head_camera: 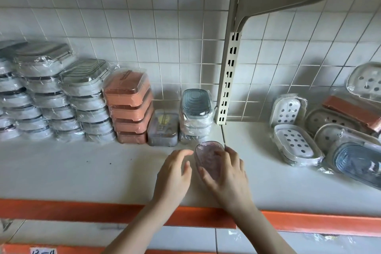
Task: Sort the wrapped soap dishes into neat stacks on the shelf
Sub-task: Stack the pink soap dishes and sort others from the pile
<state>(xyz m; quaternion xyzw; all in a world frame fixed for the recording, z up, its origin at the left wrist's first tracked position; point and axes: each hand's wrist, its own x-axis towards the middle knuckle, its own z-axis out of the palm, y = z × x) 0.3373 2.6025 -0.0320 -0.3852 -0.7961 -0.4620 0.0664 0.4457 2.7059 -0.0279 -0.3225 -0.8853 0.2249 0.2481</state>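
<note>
Several stacks stand sorted at left, your right hand grips a pink dish, left hand spread beside it, loose dishes wait right

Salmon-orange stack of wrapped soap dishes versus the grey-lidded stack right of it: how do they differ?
The salmon-orange stack of rectangular dishes has four visible layers and opaque orange bodies; the grey-lidded stack of rounded dishes is narrower, with pale translucent bodies under a blue-grey ridged top. The orange stack leans slightly; the grey one stands straighter. Both are in clear plastic wrap and stand at the back of the white shelf.
</note>
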